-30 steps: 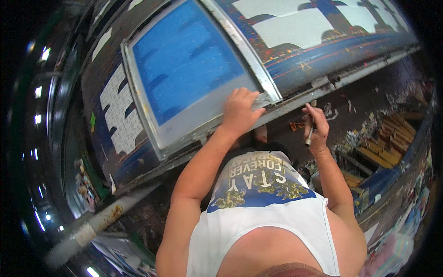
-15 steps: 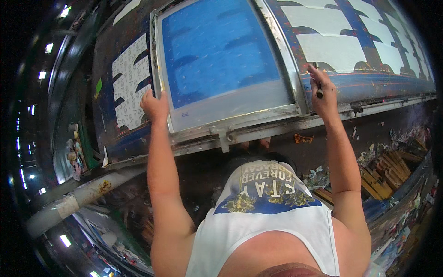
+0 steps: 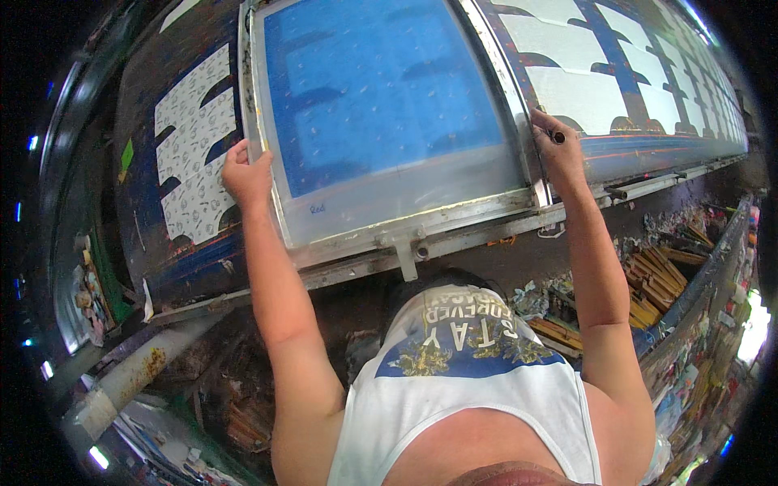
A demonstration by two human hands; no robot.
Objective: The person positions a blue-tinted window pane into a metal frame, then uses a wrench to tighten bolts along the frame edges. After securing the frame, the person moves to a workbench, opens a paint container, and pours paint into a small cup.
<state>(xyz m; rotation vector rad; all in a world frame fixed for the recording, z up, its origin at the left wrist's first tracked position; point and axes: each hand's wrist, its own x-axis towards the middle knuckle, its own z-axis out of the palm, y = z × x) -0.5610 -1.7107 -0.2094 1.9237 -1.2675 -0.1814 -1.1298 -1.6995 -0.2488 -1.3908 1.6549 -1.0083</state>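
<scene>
1. A long, dark, paint-spattered table (image 3: 616, 154), white cut-out panels (image 3: 577, 97) across it, stretched over a littered, dark floor (image 3: 506, 263).
2. The blue mesh screen in a silver metal frame (image 3: 381, 105) lay there!
3. Within a second, the left hand (image 3: 248, 176) had crossed over, curled round its left rail.
4. The right hand (image 3: 561, 150) had risen beside its right rail, closed on a hollow metal tube (image 3: 558, 138).
5. Yellowish wooden strips (image 3: 660, 283) lay among scraps.

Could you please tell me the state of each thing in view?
Screen frame, gripped at left side
Blue mesh, stretched
Left hand, closed on the frame
Metal tool, held
Right hand, closed around the tool
Patterned pieces, printed, lying flat
White pieces, apparently unprinted, lying flat
Pipe, rust-stained
</scene>
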